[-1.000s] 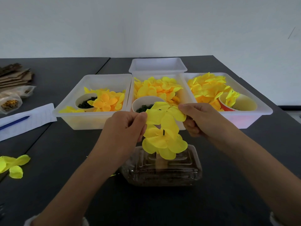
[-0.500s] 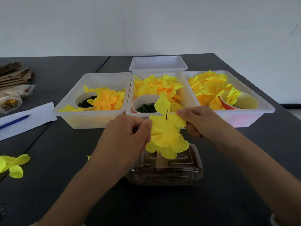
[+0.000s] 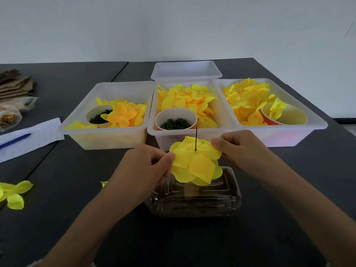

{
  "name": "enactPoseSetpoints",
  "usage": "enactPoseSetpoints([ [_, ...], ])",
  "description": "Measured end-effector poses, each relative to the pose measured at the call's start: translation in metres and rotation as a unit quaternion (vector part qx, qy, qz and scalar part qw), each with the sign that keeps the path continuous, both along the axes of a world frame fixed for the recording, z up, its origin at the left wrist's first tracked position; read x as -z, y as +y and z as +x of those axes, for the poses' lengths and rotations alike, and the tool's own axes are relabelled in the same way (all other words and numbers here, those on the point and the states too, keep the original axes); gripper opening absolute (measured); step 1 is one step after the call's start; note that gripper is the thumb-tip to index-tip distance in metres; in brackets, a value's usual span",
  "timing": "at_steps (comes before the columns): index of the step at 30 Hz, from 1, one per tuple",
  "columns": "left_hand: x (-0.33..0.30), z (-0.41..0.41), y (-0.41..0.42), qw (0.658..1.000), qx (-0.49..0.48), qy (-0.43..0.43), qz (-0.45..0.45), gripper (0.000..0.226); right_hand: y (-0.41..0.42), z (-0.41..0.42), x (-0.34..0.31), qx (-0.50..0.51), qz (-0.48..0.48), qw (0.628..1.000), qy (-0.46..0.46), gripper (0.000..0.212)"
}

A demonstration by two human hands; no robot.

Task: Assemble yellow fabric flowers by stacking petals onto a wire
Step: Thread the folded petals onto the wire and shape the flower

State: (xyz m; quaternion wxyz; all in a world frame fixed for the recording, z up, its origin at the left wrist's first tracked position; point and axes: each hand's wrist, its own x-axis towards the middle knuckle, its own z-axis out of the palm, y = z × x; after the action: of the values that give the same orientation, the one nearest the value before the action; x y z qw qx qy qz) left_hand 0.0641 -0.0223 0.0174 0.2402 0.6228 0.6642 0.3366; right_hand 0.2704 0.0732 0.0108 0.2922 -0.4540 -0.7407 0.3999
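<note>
Petals (image 3: pixel 194 163) sit stacked on the wire (image 3: pixel 196 138) at center frame, above the clear box (image 3: pixel 192 199). Your left hand (image 3: pixel 142 170) pinches the flower's left edge; your right hand (image 3: pixel 238 149) pinches its right edge. Three trays (image 3: pixel 104 135) of petals fill the middle behind.

This looks like a small craft or assembly workroom, plain and set up for repeated handwork. A dark table (image 3: pixel 63 218) runs under a bare pale wall (image 3: pixel 173 26). Just beyond the fingers (image 3: pixel 218 142) stand three white plastic bins (image 3: pixel 107 138) side by side, sorted full of yellow petals (image 3: pixel 185 99), with paper cups (image 3: pixel 176 113) of small dark rings set among them. A fourth bin (image 3: pixel 185 71) sits behind. Far to the left of the fingers lie lined paper (image 3: pixel 36 135) with a blue pen (image 3: pixel 14 140), flattened cardboard (image 3: pixel 15 83) and small bags (image 3: pixel 9 117).
</note>
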Motion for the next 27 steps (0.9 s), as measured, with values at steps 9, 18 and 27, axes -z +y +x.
enactPoseSetpoints([
  [9, 0.008, -0.005, 0.007, 0.998, 0.035, 0.038, -0.033, 0.048, -0.005, 0.001, 0.014, 0.019, 0.009, 0.999, -0.038, 0.043],
  [18, 0.020, 0.003, 0.012, 0.993, 0.008, 0.108, -0.055, 0.044, -0.019, -0.008, 0.032, 0.072, 0.067, 0.991, -0.093, 0.036],
  [27, 0.023, 0.001, 0.009, 0.990, 0.011, 0.132, -0.038, 0.044, -0.028, -0.014, 0.033, 0.087, 0.138, 0.976, -0.147, 0.036],
])
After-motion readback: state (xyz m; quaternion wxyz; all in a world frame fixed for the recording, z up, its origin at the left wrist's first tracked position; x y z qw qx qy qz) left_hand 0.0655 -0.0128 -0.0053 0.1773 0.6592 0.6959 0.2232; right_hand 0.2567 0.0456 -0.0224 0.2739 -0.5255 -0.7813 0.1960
